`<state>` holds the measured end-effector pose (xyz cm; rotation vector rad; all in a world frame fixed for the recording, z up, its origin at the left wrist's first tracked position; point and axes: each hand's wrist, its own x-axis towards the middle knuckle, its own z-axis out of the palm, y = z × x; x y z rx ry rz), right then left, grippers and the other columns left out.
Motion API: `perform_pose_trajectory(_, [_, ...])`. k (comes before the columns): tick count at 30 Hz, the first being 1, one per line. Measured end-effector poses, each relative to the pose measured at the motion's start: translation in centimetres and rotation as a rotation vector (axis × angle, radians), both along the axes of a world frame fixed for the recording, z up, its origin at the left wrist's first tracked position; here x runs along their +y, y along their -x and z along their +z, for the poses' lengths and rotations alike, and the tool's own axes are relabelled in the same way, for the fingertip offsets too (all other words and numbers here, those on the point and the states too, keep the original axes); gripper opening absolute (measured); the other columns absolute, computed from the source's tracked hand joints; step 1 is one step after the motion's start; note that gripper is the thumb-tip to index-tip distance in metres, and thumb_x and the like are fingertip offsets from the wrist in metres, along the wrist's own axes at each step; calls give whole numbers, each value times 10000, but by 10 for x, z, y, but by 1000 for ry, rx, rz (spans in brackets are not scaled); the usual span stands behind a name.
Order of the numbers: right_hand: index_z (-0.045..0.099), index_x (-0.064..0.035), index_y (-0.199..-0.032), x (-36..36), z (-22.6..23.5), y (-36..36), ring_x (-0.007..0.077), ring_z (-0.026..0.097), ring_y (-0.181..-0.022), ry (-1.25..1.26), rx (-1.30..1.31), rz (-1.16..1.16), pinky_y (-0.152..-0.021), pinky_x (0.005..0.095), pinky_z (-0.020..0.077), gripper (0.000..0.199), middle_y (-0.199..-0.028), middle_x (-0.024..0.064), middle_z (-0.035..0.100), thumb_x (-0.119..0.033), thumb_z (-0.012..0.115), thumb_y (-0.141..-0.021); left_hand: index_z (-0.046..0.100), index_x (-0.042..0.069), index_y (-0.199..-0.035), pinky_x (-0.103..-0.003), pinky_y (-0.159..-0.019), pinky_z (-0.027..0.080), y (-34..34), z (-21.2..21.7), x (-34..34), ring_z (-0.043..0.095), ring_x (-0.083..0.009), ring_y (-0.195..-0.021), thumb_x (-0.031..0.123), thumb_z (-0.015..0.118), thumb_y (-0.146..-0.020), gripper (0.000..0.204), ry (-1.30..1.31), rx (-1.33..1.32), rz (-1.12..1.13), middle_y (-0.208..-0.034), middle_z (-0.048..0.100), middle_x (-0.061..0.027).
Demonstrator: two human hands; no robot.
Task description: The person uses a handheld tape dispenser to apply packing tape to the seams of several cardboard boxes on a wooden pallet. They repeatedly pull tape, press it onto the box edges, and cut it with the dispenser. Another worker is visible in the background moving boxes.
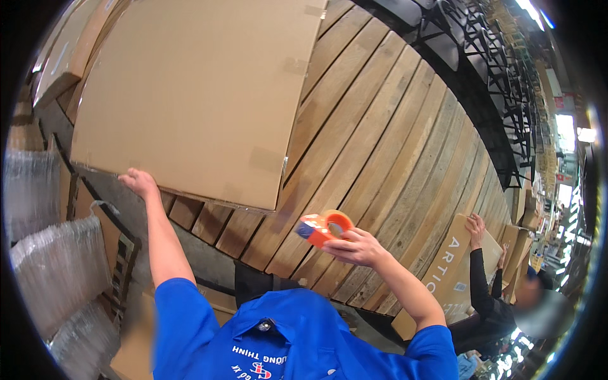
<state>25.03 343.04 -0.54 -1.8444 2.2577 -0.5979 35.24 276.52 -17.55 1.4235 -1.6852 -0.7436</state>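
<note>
A large flat cardboard box point(190, 101) lies on wooden slats, with strips of tape at its corners and edges. My left hand point(140, 182) is at the box's near edge, toward its left corner, its fingers bent around that edge. To the right of the box's near right corner, my right hand point(358, 247) is closed on an orange tape dispenser point(319, 229) with a blue end. The dispenser is held above the slats, apart from the box. My right fingers partly cover its handle side.
The wooden slat platform point(386, 120) runs away to the right. Plastic-wrapped stacks point(60, 266) stand at the left. Black metal frames point(449, 38) line the far side. At the right, a co-worker in a dark sleeve point(479, 278) handles another printed cardboard box point(443, 272).
</note>
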Motion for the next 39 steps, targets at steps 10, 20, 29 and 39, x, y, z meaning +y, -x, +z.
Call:
perform_pose_trajectory(10, [808,-192,-1182,214,76,-9,209,642,-898,-399,369,-350,-847,395,571,468,-1257,-55,711,-153,849,-718,175,-177,-1627,-492,-1333,205,-13,4,-158,207,-481,-1615,312,392,-1116,739,113,-139,-69,-1722,193,-371])
perform_pose_trajectory(20, [742,-166,-1295,170,84,13,247,619,-1045,-397,227,-679,-916,387,580,544,-1353,-32,678,-85,804,-761,555,90,-1530,-612,-1235,326,146,74,14,379,-412,-1552,350,595,-1043,554,520,-677,-777,-1662,444,-183])
perform_pose_trajectory(29, [821,-192,-1065,205,37,40,204,614,-935,-262,405,-691,-859,367,572,349,-1209,-105,696,-150,846,-719,435,85,-1632,-555,-1292,269,483,132,160,323,-339,-1606,557,510,-1072,736,534,-753,-1312,-1707,402,-142])
perform_pose_trajectory(39, [813,-330,-1025,197,40,70,206,613,-900,-338,356,-598,-888,370,591,338,-1207,-181,607,-181,873,-728,719,51,-1270,-516,-1202,393,712,70,221,607,-373,-1338,620,456,-1077,656,544,-702,-1313,-1377,694,-196])
